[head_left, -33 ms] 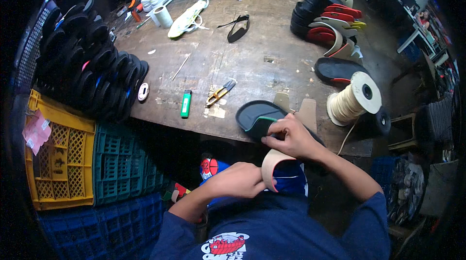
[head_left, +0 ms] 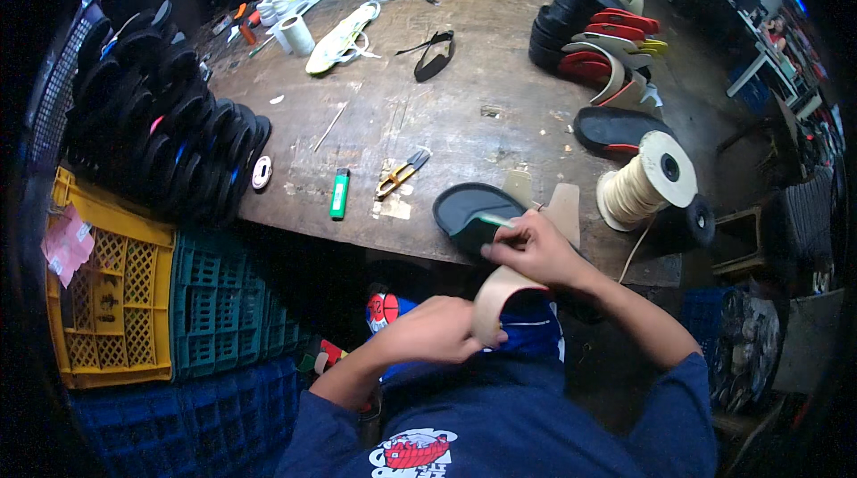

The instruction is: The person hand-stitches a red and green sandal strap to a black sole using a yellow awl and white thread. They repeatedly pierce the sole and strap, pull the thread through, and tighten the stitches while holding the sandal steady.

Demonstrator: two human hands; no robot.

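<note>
A hard tug on the tan strap [head_left: 490,304], if joined to the black sole [head_left: 469,202], could drag that sole off the worktop [head_left: 500,49], since it lies by the near edge at five o'clock. The left hand [head_left: 440,331] curls closed on the strap's lower end; the right hand [head_left: 541,251], at the sole's four o'clock, is pinched nearly closed, its contents unclear.

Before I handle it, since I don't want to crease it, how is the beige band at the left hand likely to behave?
The band at the left hand probably flexes rather than flops, as it holds a smooth arch. It looks light for its size, being thin. Its curved shape may make it rock if set down.
</note>
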